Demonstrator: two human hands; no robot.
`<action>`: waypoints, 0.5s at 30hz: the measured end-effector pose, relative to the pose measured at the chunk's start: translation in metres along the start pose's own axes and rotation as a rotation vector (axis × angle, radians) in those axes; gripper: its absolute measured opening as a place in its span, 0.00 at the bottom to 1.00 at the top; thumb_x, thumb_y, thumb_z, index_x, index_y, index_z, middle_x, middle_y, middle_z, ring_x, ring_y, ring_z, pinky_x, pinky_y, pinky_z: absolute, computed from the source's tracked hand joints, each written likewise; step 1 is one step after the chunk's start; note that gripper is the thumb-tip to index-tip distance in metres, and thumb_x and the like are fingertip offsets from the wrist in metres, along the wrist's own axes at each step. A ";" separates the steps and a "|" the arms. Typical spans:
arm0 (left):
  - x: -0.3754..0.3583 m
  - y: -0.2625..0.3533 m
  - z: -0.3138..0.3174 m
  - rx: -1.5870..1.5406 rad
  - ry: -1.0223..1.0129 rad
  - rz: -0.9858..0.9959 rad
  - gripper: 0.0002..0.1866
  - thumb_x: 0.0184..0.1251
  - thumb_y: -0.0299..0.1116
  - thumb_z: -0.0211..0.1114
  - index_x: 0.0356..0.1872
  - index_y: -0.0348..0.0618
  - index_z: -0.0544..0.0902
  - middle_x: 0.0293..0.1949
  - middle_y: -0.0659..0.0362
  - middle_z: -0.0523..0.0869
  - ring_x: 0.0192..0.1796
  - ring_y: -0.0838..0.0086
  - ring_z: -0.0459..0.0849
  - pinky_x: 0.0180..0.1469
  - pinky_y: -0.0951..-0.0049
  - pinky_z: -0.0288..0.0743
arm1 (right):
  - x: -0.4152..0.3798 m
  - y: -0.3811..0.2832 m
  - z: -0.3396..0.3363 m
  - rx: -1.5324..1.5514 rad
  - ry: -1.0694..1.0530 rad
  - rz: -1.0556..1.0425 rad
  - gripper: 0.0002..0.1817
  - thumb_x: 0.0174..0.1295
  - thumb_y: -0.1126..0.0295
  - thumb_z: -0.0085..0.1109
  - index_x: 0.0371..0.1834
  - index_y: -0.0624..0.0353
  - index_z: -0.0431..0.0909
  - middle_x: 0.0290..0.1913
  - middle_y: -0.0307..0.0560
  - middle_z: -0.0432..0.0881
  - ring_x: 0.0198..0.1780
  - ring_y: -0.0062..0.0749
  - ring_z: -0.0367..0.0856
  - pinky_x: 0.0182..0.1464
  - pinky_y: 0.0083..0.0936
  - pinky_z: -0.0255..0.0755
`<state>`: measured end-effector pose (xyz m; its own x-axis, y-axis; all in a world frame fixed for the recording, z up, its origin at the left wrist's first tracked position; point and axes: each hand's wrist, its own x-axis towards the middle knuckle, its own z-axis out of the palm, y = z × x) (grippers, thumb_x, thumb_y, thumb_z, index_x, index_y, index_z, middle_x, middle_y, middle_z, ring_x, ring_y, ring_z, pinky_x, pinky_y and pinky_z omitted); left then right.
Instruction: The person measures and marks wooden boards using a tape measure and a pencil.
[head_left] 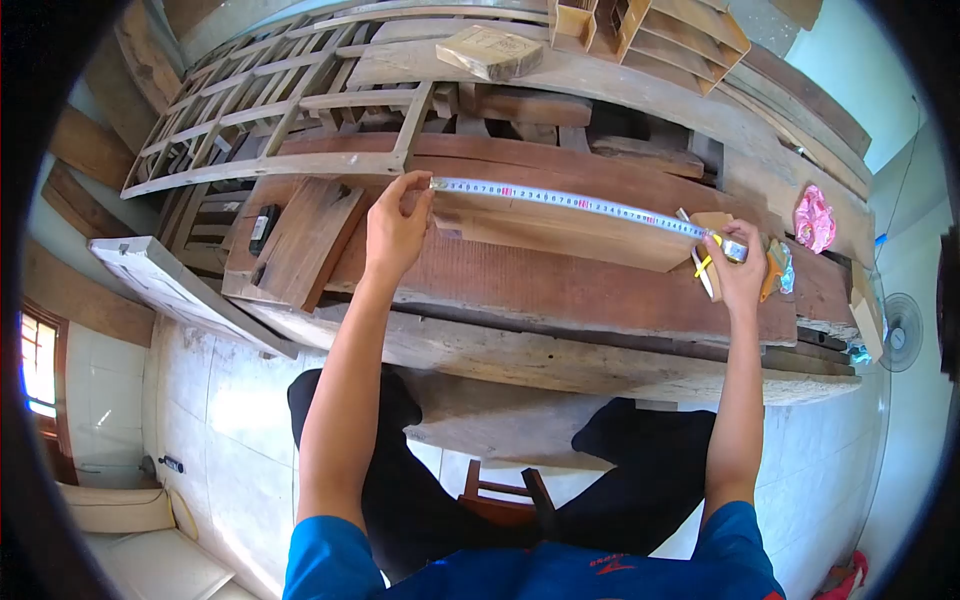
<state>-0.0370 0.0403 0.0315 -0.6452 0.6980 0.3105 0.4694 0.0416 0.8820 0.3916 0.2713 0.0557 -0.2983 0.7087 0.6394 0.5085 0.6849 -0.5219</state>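
Note:
A white tape measure (580, 205) is pulled out nearly straight above a brown wooden board piece (560, 235) on the reddish-brown plank (500, 285). Its free end is pinched between the thumb and fingers of my left hand (402, 225). At the other end, my right hand (738, 270) is closed around the tape's round case (734, 250). Beside the right hand lie a yellow pen-like item (704, 268), a white tool whose kind I cannot make out, and an orange-handled tool (771, 272).
A black device (264, 228) rests on wood at the left. Behind are a slatted wooden frame (270, 120), a wood block (489, 52) and a compartmented rack (660, 40). Pink crumpled plastic (815, 219) lies right; a fan (901, 330) stands beyond. A small stool (500, 508) is below.

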 end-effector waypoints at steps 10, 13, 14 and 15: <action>0.009 0.000 -0.009 -0.020 -0.065 -0.025 0.13 0.72 0.30 0.66 0.54 0.39 0.83 0.42 0.54 0.90 0.28 0.71 0.87 0.36 0.69 0.80 | 0.002 0.003 0.004 -0.028 0.048 -0.062 0.19 0.57 0.70 0.78 0.47 0.61 0.79 0.42 0.45 0.84 0.48 0.31 0.83 0.55 0.29 0.75; 0.007 -0.002 -0.010 0.036 -0.082 -0.005 0.13 0.72 0.30 0.66 0.54 0.40 0.83 0.43 0.53 0.90 0.32 0.69 0.88 0.39 0.68 0.80 | 0.003 0.003 0.004 0.025 0.032 -0.019 0.19 0.56 0.70 0.78 0.47 0.61 0.79 0.42 0.44 0.84 0.47 0.31 0.83 0.54 0.29 0.75; 0.008 -0.001 -0.011 0.058 -0.085 0.003 0.13 0.72 0.30 0.66 0.54 0.40 0.83 0.43 0.53 0.90 0.33 0.68 0.88 0.40 0.68 0.80 | 0.004 0.004 0.004 0.026 0.034 -0.026 0.19 0.56 0.70 0.78 0.47 0.61 0.79 0.42 0.44 0.84 0.47 0.30 0.83 0.54 0.29 0.75; 0.010 -0.002 -0.011 0.077 -0.079 0.027 0.13 0.72 0.31 0.66 0.55 0.41 0.83 0.44 0.53 0.90 0.34 0.67 0.88 0.41 0.68 0.80 | 0.005 0.005 0.004 0.029 0.036 -0.032 0.19 0.56 0.70 0.78 0.47 0.61 0.79 0.42 0.44 0.84 0.46 0.30 0.83 0.54 0.28 0.75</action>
<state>-0.0510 0.0392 0.0367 -0.5834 0.7539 0.3021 0.5328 0.0746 0.8429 0.3890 0.2789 0.0539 -0.2848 0.6798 0.6758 0.4756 0.7123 -0.5161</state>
